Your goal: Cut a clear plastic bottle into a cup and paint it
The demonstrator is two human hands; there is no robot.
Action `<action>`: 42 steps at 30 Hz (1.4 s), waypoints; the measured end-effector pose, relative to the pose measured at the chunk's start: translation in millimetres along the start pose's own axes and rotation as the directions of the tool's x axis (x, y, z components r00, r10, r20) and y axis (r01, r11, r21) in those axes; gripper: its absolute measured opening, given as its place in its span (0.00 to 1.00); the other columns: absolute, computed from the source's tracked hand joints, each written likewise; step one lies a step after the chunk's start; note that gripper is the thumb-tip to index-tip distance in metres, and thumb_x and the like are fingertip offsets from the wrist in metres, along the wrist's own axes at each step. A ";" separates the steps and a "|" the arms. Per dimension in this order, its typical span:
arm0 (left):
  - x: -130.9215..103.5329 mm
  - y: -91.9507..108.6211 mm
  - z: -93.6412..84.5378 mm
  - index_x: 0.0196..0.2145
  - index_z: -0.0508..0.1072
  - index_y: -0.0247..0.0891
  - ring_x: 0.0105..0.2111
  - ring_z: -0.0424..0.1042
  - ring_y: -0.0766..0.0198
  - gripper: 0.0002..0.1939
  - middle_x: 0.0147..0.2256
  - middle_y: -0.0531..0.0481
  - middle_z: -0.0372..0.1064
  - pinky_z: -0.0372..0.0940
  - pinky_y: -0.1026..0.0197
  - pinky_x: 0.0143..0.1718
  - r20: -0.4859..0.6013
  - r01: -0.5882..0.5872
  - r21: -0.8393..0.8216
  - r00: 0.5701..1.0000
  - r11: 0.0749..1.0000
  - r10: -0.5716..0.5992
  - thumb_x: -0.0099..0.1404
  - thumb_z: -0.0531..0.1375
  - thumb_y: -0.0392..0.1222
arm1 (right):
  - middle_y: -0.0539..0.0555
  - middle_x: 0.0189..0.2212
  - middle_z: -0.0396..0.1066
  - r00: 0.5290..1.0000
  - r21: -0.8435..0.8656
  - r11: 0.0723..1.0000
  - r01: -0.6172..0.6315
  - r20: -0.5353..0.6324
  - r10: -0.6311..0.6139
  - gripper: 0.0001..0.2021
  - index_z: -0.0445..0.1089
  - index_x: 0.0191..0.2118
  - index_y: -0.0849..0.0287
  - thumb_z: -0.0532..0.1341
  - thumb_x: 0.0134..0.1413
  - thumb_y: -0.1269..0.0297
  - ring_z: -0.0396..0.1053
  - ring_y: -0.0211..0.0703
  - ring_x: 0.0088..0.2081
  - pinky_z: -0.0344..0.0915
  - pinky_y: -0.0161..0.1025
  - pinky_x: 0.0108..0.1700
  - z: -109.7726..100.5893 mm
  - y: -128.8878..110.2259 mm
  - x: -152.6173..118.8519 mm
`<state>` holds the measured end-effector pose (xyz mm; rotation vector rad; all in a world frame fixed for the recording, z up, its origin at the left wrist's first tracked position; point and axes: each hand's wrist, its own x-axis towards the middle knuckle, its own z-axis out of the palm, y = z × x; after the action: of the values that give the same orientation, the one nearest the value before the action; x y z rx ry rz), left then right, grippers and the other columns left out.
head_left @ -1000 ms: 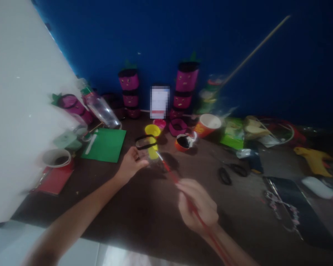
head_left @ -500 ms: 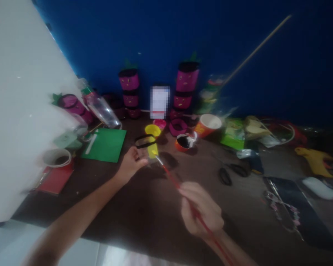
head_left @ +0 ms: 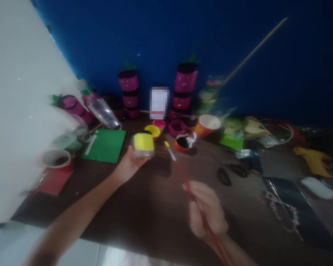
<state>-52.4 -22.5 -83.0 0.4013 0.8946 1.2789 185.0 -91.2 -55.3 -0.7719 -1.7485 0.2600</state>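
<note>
My left hand (head_left: 130, 164) grips a small clear plastic container (head_left: 143, 152) from its left side and below. Yellow paint (head_left: 144, 142) covers much of the side facing me, and the rim looks dark. In my right hand (head_left: 209, 208) is a paintbrush (head_left: 180, 170) with a red handle. Its yellow-coated bristles point up and away, apart from the container and to its right. Just behind the container stands a yellow paint cup (head_left: 153, 130), partly covered by it. An orange cup with black inside (head_left: 183, 142) sits to the right of the brush tip.
Stacked magenta containers with faces (head_left: 185, 83) stand along the blue wall. Green card (head_left: 104, 146) and a red cup (head_left: 57, 159) lie left. Scissors (head_left: 229, 173), an orange paper cup (head_left: 207, 125), a dark pouch (head_left: 302, 214) and a yellow glue gun (head_left: 313, 159) are right.
My left hand has turned the container, so its yellow side now faces me. The brush has come off the container and moved up and right with my right hand.
</note>
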 end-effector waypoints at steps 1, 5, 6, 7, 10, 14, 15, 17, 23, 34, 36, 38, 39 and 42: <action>-1.2 2.7 0.8 0.39 0.73 0.35 0.35 0.74 0.57 0.24 0.37 0.43 0.75 0.69 0.57 0.41 -0.002 0.070 -0.067 0.998 0.995 -0.070 0.58 0.57 0.59 | 0.59 0.37 0.71 1.000 -0.005 1.000 -0.012 -0.014 0.012 0.20 0.66 0.49 0.61 0.55 0.48 0.78 0.70 0.49 0.40 0.71 0.49 0.39 0.7 1.7 -1.3; -8.1 12.1 3.6 0.47 0.69 0.28 0.31 0.74 0.56 0.25 0.33 0.39 0.74 0.69 0.58 0.31 0.099 0.263 -0.239 0.964 0.935 -0.246 0.62 0.52 0.53 | 0.58 0.38 0.72 0.984 0.070 0.986 -0.151 -0.088 0.157 0.17 0.68 0.49 0.59 0.53 0.54 0.74 0.69 0.49 0.41 0.70 0.49 0.40 5.2 6.9 -3.3; -9.5 13.4 3.7 0.49 0.67 0.27 0.31 0.73 0.56 0.26 0.34 0.38 0.73 0.68 0.59 0.30 0.130 0.278 -0.265 0.959 0.923 -0.251 0.62 0.51 0.51 | 0.57 0.37 0.72 0.971 0.112 0.973 -0.204 -0.104 0.215 0.16 0.69 0.48 0.58 0.52 0.56 0.74 0.69 0.47 0.41 0.69 0.47 0.40 6.3 7.8 -2.3; -10.6 14.1 3.5 0.51 0.66 0.27 0.31 0.73 0.56 0.26 0.34 0.38 0.73 0.68 0.59 0.28 0.161 0.282 -0.288 0.956 0.915 -0.244 0.62 0.51 0.50 | 0.56 0.37 0.72 0.955 0.157 0.954 -0.255 -0.114 0.274 0.15 0.70 0.46 0.57 0.52 0.57 0.74 0.69 0.45 0.40 0.69 0.45 0.40 7.1 8.7 -0.8; -11.1 14.2 1.0 0.52 0.64 0.23 0.30 0.72 0.56 0.29 0.34 0.35 0.72 0.66 0.59 0.27 0.250 0.269 -0.324 0.949 0.907 -0.192 0.60 0.52 0.49 | 0.54 0.35 0.71 0.904 0.256 0.892 -0.372 -0.117 0.411 0.12 0.72 0.41 0.56 0.54 0.57 0.73 0.69 0.41 0.37 0.69 0.40 0.37 7.6 12.1 5.6; -9.4 12.5 -1.6 0.51 0.65 0.23 0.34 0.72 0.54 0.28 0.37 0.35 0.72 0.67 0.56 0.33 0.245 0.186 -0.344 0.964 0.921 -0.103 0.60 0.52 0.49 | 0.53 0.31 0.70 0.884 0.262 0.868 -0.422 -0.094 0.458 0.09 0.73 0.37 0.59 0.56 0.56 0.73 0.70 0.39 0.33 0.69 0.37 0.33 5.3 13.7 13.3; -9.1 11.9 -1.7 0.50 0.66 0.25 0.35 0.72 0.54 0.26 0.39 0.36 0.72 0.67 0.56 0.35 0.226 0.170 -0.345 0.970 0.923 -0.093 0.61 0.51 0.49 | 0.53 0.31 0.71 0.891 0.244 0.877 -0.413 -0.089 0.445 0.09 0.72 0.37 0.59 0.56 0.56 0.73 0.70 0.39 0.32 0.69 0.37 0.32 4.5 12.4 14.6; -8.7 10.1 -2.0 0.48 0.68 0.29 0.37 0.73 0.54 0.23 0.42 0.37 0.72 0.66 0.55 0.38 0.216 0.158 -0.335 0.972 0.929 -0.087 0.63 0.50 0.48 | 0.54 0.30 0.71 0.924 0.181 0.916 -0.359 -0.069 0.376 0.09 0.72 0.38 0.59 0.56 0.54 0.75 0.71 0.40 0.33 0.70 0.38 0.32 3.2 7.3 16.7; -9.7 2.8 -4.1 0.45 0.72 0.34 0.44 0.72 0.53 0.19 0.43 0.42 0.74 0.65 0.53 0.45 0.329 0.125 -0.298 0.944 0.946 -0.021 0.63 0.52 0.48 | 0.55 0.31 0.74 0.991 0.021 0.993 -0.117 0.072 0.115 0.14 0.71 0.39 0.59 0.58 0.47 0.81 0.73 0.42 0.34 0.72 0.39 0.36 0.4 -9.7 16.9; -7.6 -3.6 -11.3 0.48 0.69 0.34 0.48 0.69 0.52 0.21 0.45 0.42 0.72 0.60 0.51 0.50 0.393 0.091 -0.187 0.920 0.978 -0.010 0.64 0.51 0.49 | 0.55 0.32 0.74 0.989 -0.026 0.994 -0.110 0.092 0.112 0.13 0.71 0.38 0.59 0.58 0.47 0.80 0.74 0.42 0.33 0.73 0.38 0.36 2.4 -12.3 17.5; -8.2 -3.8 -11.4 0.48 0.70 0.34 0.48 0.69 0.52 0.21 0.45 0.42 0.72 0.61 0.51 0.50 0.384 0.088 -0.184 0.923 0.979 -0.011 0.63 0.51 0.49 | 0.55 0.31 0.75 0.990 -0.022 0.994 -0.106 0.088 0.107 0.13 0.71 0.38 0.59 0.58 0.47 0.80 0.74 0.42 0.33 0.73 0.38 0.36 3.8 -12.1 17.9; -8.9 -3.8 -10.4 0.48 0.70 0.34 0.47 0.69 0.52 0.21 0.45 0.42 0.72 0.61 0.51 0.49 0.377 0.089 -0.191 0.926 0.978 -0.011 0.63 0.52 0.48 | 0.55 0.30 0.75 0.990 -0.016 0.995 -0.102 0.093 0.103 0.14 0.71 0.38 0.59 0.58 0.47 0.80 0.74 0.42 0.33 0.73 0.38 0.36 4.9 -11.7 18.2; -9.2 -3.5 -9.5 0.48 0.70 0.34 0.47 0.70 0.52 0.20 0.45 0.42 0.72 0.62 0.51 0.49 0.373 0.092 -0.197 0.928 0.976 -0.012 0.63 0.52 0.48 | 0.55 0.30 0.74 0.990 -0.008 0.995 -0.101 0.096 0.101 0.14 0.71 0.38 0.59 0.58 0.47 0.81 0.74 0.42 0.33 0.73 0.38 0.35 5.1 -11.6 18.1; -9.5 -1.9 -5.6 0.46 0.72 0.35 0.45 0.71 0.54 0.19 0.44 0.44 0.74 0.63 0.52 0.49 0.349 0.076 -0.241 0.937 0.968 0.013 0.64 0.52 0.48 | 0.55 0.30 0.73 0.989 0.041 0.993 -0.112 0.098 0.107 0.13 0.71 0.37 0.60 0.57 0.46 0.81 0.73 0.41 0.33 0.72 0.37 0.35 4.4 -11.7 16.4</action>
<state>-55.6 -33.1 -84.5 0.3946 0.4306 1.2244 174.4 -89.0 -37.7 -0.8352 -1.7862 0.4164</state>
